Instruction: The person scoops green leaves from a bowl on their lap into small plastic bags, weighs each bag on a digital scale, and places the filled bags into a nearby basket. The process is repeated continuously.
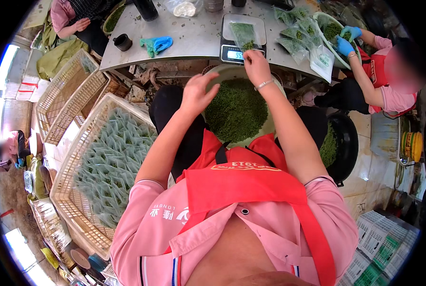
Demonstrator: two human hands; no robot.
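Observation:
A clear plastic bag of small green berries lies on the digital scale, whose display is lit. My right hand is at the near end of this bag, its fingers drawn together. Whether they pinch the plastic or some berries is hidden. My left hand holds nothing and is raised with its fingers apart, over the left rim of a pale tub. Loose green berries fill much of that tub, which stands between my knees below the table edge.
The metal table bears a blue glove, a dark cup and several filled bags. At my left stands a plastic crate of bags. A black basin sits at right. A co-worker's gloved hands work over another tub.

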